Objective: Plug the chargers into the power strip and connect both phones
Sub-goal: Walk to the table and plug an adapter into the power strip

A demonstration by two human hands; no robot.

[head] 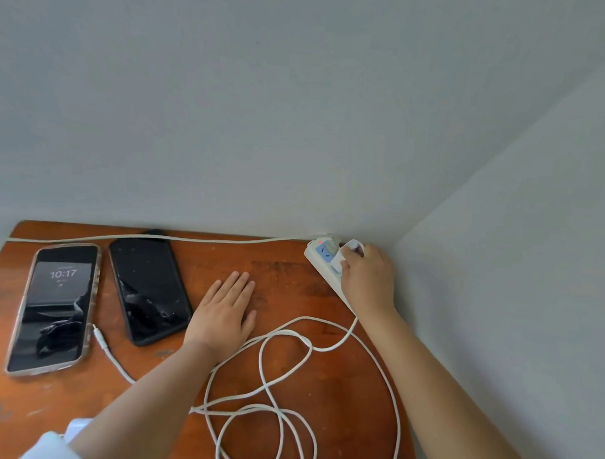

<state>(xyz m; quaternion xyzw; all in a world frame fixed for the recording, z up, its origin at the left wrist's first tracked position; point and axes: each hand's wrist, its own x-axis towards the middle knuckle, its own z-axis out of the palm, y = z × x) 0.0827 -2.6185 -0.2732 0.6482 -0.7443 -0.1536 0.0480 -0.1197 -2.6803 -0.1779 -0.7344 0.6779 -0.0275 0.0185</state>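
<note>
A white power strip [319,255] with blue sockets and a red light lies at the table's back right corner. My right hand [366,278] grips a white charger [352,247] sitting on the strip. Its white cable [289,376] lies in loose loops across the table. My left hand [224,314] rests flat on the wood, fingers apart, holding nothing. Two phones lie face up at the left: one in a clear case [55,306] showing 10:17, and a black one [150,285] with a dark screen. A cable's plug end [97,333] lies between them, in neither phone.
The orange-brown wooden table [285,287] stands in a corner of grey walls. The strip's own cord [150,238] runs along the back edge to the left. A white object [78,427] sits at the front edge beside my left sleeve.
</note>
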